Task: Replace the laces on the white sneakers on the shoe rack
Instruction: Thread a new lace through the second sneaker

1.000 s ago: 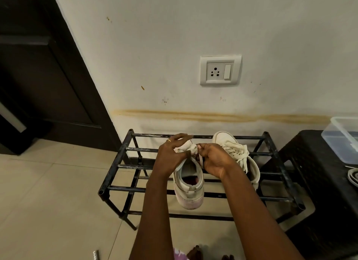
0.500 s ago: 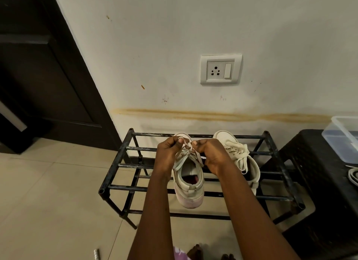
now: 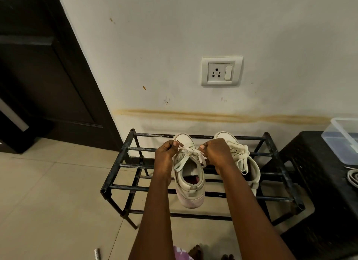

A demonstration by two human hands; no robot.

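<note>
Against a pale wall (image 3: 174, 37) with a brownish stain band and a switch socket (image 3: 221, 71), a black metal shoe rack (image 3: 116, 171) stands on the tiled floor (image 3: 48, 192). We see two white sneakers on its top bars, toes toward the wall. Our left hand (image 3: 166, 153) and right hand (image 3: 216, 153) meet over the near sneaker (image 3: 190, 184), which sits left of centre with its heel overhanging the front bar. Each hand's grip is pinched closed on a strand of the white lace (image 3: 188, 150), drawn taut between the thumbs above the tongue; loose lace ends fall beside the collar. The second sneaker (image 3: 249, 168) lies just right of the right wrist, laced, with its bow slack. A dark door (image 3: 38, 66) fills the left; a black table (image 3: 319, 172) at right carries a clear plastic box (image 3: 342, 137).
</note>
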